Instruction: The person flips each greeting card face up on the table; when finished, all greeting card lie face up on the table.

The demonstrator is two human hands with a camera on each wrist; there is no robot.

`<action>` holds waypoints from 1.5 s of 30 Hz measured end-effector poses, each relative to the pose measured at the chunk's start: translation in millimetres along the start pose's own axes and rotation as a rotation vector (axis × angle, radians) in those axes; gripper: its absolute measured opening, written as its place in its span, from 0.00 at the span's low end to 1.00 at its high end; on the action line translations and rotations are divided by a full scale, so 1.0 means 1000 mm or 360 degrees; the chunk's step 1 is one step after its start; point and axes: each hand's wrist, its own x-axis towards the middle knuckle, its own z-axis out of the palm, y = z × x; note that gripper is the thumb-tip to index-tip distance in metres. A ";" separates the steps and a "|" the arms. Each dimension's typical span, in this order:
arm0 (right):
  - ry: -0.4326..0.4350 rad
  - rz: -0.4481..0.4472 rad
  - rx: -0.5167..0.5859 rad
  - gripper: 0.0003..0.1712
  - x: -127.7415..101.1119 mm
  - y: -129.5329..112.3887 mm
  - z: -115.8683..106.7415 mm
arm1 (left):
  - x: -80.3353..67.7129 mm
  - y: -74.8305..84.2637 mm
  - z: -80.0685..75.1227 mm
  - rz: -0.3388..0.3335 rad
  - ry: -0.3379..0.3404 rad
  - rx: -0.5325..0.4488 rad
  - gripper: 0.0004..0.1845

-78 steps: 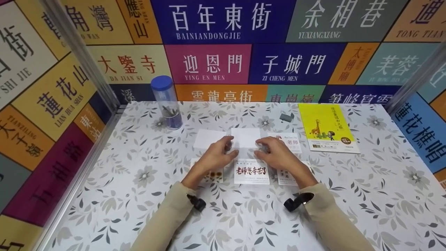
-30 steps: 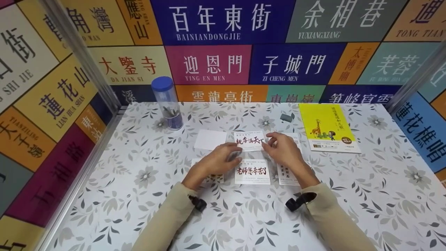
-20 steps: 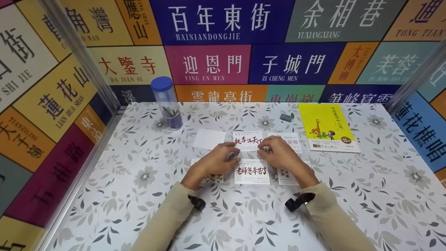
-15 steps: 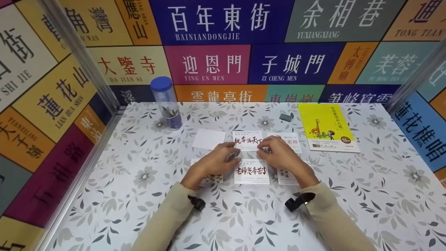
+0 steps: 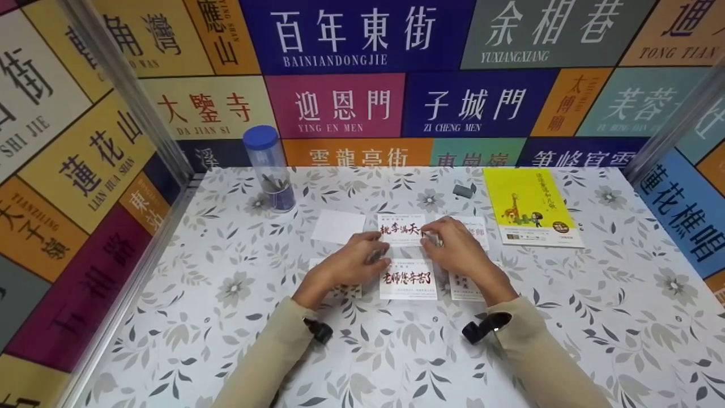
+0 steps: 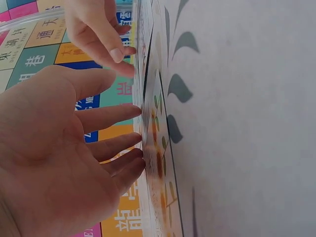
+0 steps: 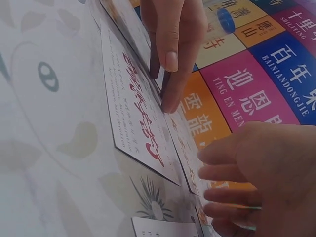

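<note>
head view: right hand point(image 5: 461, 252) edged onto card point(image 5: 400, 229)

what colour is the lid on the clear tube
Blue; the lid shows best in the head view.

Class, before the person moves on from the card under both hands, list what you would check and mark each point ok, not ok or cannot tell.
1. Middle back-row card printed side up: ok, red and black lettering shows.
2. Both hands on it: ok, left hand and right hand have fingertips at its near corners.
3. Card lying flat on the table: cannot tell, the fingers hide the near edge.
4. Blank card to its left showing print: not ok, plain white side up.
5. Front middle card uncovered: ok.
6. Yellow book apart from the cards: ok.
</note>
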 end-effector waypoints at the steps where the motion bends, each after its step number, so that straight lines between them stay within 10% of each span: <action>1: 0.0034 0.0037 -0.0025 0.23 0.000 0.001 -0.001 | 0.000 0.000 0.000 0.0000 0.0001 -0.0002 0.27; 17: -0.0020 0.0129 0.0025 0.24 0.005 0.019 -0.007 | 0.001 0.001 0.001 -0.0022 -0.0029 0.0019 0.30; 26: 0.0078 -0.0191 0.0089 0.23 0.009 0.013 0.000 | 0.002 -0.003 -0.004 0.0043 0.0066 -0.0001 0.28; 39: -0.0237 -0.0401 0.0129 0.30 0.014 -0.052 0.036 | -0.033 -0.049 -0.044 -0.0402 0.0408 -0.0049 0.31; 45: -0.0334 -0.0447 0.0141 0.33 0.022 -0.081 0.054 | -0.049 -0.071 -0.047 -0.0397 0.0485 -0.0039 0.31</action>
